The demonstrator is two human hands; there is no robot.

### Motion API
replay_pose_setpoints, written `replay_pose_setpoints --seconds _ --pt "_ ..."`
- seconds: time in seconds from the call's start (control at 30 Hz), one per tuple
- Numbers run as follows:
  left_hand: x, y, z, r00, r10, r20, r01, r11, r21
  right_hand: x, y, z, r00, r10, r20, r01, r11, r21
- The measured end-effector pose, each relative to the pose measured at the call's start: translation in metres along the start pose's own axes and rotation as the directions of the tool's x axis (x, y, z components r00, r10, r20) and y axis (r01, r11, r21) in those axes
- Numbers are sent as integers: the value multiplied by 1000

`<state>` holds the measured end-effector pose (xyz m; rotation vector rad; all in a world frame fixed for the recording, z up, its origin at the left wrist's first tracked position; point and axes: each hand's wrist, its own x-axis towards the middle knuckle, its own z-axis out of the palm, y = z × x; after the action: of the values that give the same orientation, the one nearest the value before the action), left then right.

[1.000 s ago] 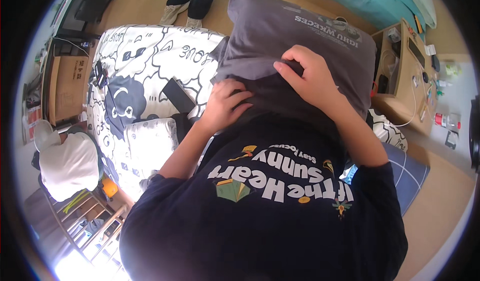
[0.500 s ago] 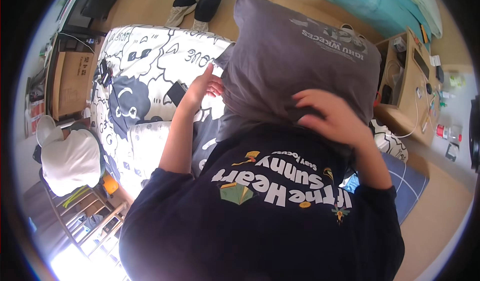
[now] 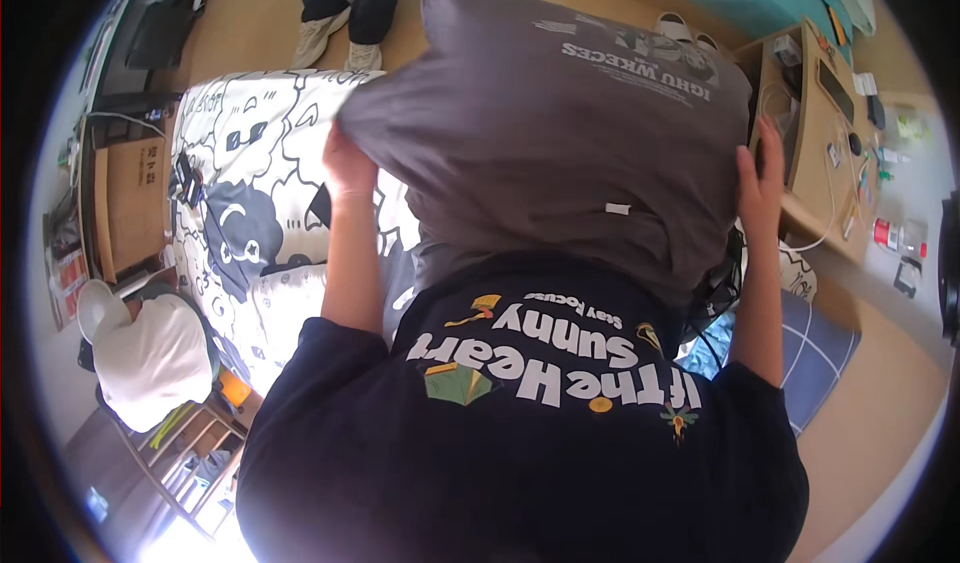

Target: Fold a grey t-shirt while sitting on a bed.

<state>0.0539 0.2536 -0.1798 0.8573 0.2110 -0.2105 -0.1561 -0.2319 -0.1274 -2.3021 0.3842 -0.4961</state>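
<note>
A dark grey T-shirt with a pale print is spread over my lap, its small white label showing on the near part. My left hand is closed on a corner of the cloth at the left, which looks like a sleeve, and draws it out to a point. On the other side, my right hand is open, thumb and fingers apart, beside the shirt's right edge. Whether it touches the cloth I cannot tell.
A bed with a black-and-white cartoon sheet lies to the left. A wooden desk with cables and small items stands at the right. At the far left are a cardboard box and a white cloth on a chair. Another person's legs stand beyond the bed.
My left hand has moved left and taken hold of the shirt's corner, pulling it outward. The right hand has gone from over the shirt to its right edge. The white label now shows.
</note>
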Motion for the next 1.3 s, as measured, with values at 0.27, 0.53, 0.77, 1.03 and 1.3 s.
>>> replay_pose_setpoints --seconds 0.27,0.53,0.77,1.03,1.3 --pt "-28 -11 3 832 -67 -551 288 901 324 -30 -27 -5 978 -162 134 173 982 -81" --pt "-121 -24 126 432 -400 809 -874 37 485 -90 -65 -21 850 -348 394 363 931 40" --pt "-83 4 150 174 -544 821 -949 132 288 -81 -65 -35 865 -408 291 389 913 124" --pt "-97 -3 138 219 -589 778 -913 157 376 -102 -48 -41 898 -149 414 -2 940 341" --pt "-91 24 139 269 -426 864 -910 183 373 -105 4 -32 593 681 429 -771 327 547"
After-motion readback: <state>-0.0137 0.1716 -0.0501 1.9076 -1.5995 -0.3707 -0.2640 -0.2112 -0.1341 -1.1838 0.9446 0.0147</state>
